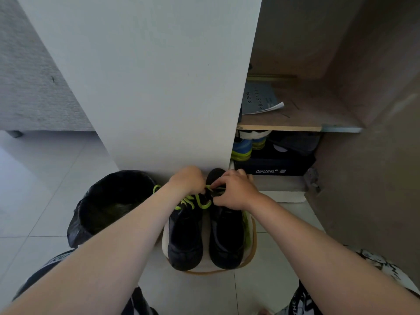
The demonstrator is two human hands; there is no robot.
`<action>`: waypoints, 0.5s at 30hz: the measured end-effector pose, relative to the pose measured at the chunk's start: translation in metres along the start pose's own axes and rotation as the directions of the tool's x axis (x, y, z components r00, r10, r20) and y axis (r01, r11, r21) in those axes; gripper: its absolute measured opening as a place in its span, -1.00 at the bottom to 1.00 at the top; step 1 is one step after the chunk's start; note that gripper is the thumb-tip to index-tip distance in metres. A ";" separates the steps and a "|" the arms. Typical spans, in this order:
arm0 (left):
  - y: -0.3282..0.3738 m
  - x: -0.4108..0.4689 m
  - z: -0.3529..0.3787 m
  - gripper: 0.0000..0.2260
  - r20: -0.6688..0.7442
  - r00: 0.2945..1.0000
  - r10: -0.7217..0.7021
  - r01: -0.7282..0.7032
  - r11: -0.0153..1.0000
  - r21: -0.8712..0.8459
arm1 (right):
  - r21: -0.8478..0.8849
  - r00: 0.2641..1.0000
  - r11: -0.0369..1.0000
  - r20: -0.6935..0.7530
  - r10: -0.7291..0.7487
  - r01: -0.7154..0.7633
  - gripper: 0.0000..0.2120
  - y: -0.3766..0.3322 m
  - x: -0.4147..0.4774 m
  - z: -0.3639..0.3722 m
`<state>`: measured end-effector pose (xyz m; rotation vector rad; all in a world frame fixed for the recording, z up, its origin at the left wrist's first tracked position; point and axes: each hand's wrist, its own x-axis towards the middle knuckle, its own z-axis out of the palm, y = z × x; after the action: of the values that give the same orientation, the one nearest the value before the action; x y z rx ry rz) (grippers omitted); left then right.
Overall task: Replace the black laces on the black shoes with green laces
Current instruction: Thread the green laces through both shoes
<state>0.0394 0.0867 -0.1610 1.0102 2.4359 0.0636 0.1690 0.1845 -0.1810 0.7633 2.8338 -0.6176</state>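
Two black shoes stand side by side on a white round stool [249,258] in front of me. The left shoe [185,237] carries a green lace [195,201] tied across its top. My left hand [187,179] pinches green lace at the far end of the right shoe [226,237]. My right hand [234,189] also pinches a green lace end there, fingertips close to my left hand's. More green lace [246,228] hangs along the right shoe's outer side. The eyelets under my hands are hidden.
A bin with a black bag [109,205] stands left of the stool. A white cabinet door [159,87] rises just behind the shoes. To the right, the open cabinet holds a dark shoebox [272,164], blue-yellow shoes [242,151] and papers [261,101].
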 end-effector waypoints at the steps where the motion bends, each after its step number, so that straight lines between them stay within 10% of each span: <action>1: -0.003 0.002 -0.003 -0.72 0.004 1.000 -0.007 0.007 1.000 0.010 | -0.013 1.000 1.000 -0.004 0.004 -0.004 -0.58 0.000 -0.001 -0.001; 4: -0.017 0.006 -0.010 -0.81 -0.006 0.991 -0.134 0.125 0.939 -0.320 | -0.011 1.000 1.000 0.015 0.015 -0.015 -0.59 -0.003 -0.001 -0.002; 8: -0.019 0.003 -0.006 -0.84 0.033 0.972 -0.231 0.157 0.541 -0.827 | -0.012 1.000 1.000 -0.001 0.013 -0.013 -0.62 -0.006 0.000 -0.001; 13: 0.004 -0.015 -0.011 -0.68 0.063 0.966 -0.250 0.056 -0.035 -0.998 | -0.056 0.999 0.998 -0.012 0.041 -0.041 -0.63 -0.004 0.000 0.000; 15: -0.007 -0.016 -0.027 -0.72 0.021 0.946 -0.324 0.010 -0.034 -0.999 | -0.073 0.999 0.996 -0.007 0.047 -0.047 -0.64 -0.002 0.001 0.000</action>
<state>0.0319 0.0746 -0.1321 -0.0877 1.7447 1.7212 0.1671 0.1833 -0.1804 0.8176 2.8169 -0.5035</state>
